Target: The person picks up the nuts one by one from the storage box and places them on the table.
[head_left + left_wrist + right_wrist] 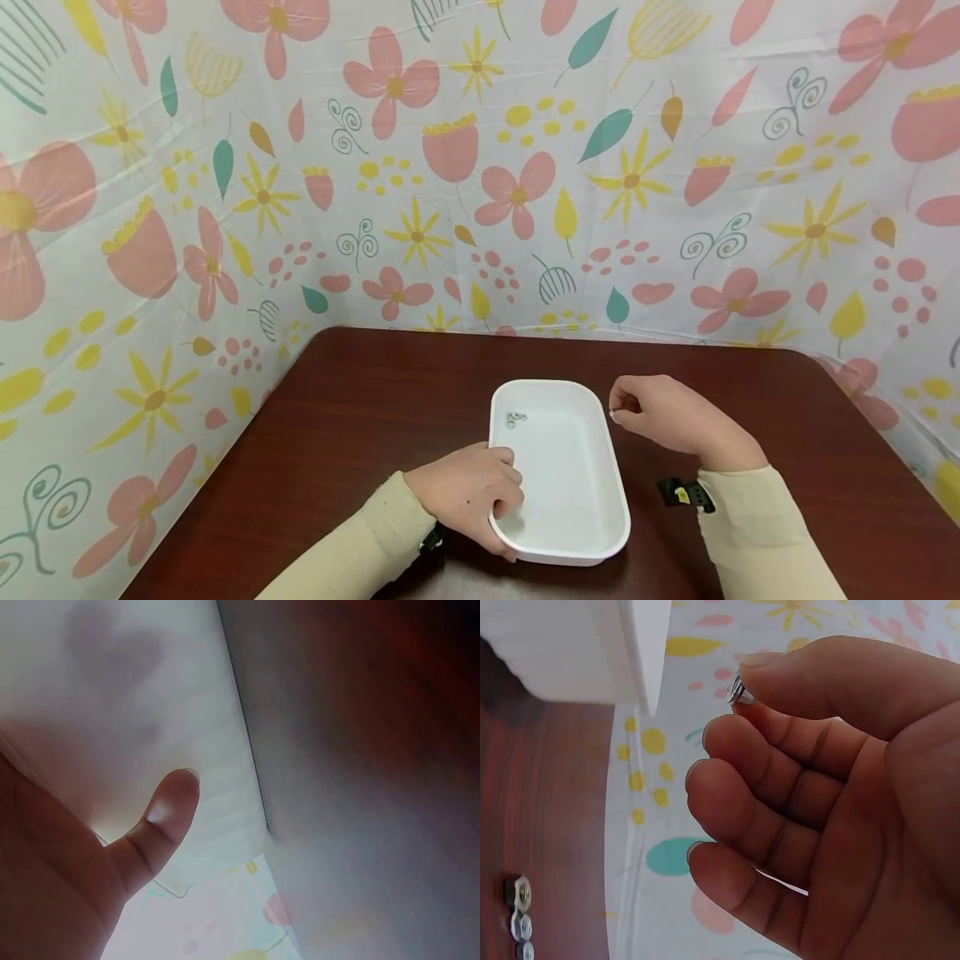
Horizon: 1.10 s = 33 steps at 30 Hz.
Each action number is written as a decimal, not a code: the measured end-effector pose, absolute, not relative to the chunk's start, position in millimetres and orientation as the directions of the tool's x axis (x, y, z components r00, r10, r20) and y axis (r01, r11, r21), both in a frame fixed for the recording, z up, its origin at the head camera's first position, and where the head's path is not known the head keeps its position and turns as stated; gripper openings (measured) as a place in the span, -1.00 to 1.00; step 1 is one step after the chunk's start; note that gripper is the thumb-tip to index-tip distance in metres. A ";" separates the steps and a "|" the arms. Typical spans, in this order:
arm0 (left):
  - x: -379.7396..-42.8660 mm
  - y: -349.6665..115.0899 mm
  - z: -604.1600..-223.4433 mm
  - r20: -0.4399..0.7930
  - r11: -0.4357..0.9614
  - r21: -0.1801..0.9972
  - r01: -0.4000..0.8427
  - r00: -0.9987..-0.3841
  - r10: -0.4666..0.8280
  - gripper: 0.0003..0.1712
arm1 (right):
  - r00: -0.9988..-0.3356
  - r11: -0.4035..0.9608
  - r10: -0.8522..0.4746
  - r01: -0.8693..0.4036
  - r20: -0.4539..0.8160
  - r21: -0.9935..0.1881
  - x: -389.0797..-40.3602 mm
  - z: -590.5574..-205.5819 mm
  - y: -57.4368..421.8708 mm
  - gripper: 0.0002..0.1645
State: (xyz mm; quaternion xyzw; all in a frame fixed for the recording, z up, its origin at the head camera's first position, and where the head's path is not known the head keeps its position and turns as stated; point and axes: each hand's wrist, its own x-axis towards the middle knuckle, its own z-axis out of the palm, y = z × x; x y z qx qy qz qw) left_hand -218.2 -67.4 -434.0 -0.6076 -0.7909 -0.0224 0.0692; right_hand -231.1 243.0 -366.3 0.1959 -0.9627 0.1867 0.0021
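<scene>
A white rectangular tray stands on the dark table with its long side running away from me. My left hand grips its near left rim; the fingers curl over into the tray, while the thumb lies along the outer wall. Several small silver metal nuts lie together in the tray's far left part. Just outside the far right rim, my right hand pinches one small metal nut between thumb and index fingertip. Its other fingers are loosely bent.
More metal nuts sit in a row on the table in the right wrist view; the right hand hides them in the head view. The dark red-brown table reaches back to a flower-patterned cloth. Black straps circle both wrists.
</scene>
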 end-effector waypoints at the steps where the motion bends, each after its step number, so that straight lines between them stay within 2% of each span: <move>1: -218.1 -67.3 -433.9 0.138 0.260 -0.048 0.964 -0.252 0.958 -0.40 | -0.925 0.855 -0.372 -0.374 0.077 -0.360 -231.6 -366.4 245.3 -0.89; 13: -218.0 -67.2 -434.5 0.153 0.252 -0.057 0.966 -0.241 0.959 -0.40 | -0.959 0.884 -0.282 -0.260 0.000 -0.389 -239.2 -379.5 283.5 -0.92; 33: -217.7 -67.6 -434.7 0.159 0.251 -0.057 0.966 -0.239 0.958 -0.39 | -0.973 0.898 -0.228 -0.192 -0.046 -0.395 -254.5 -419.5 331.0 -0.95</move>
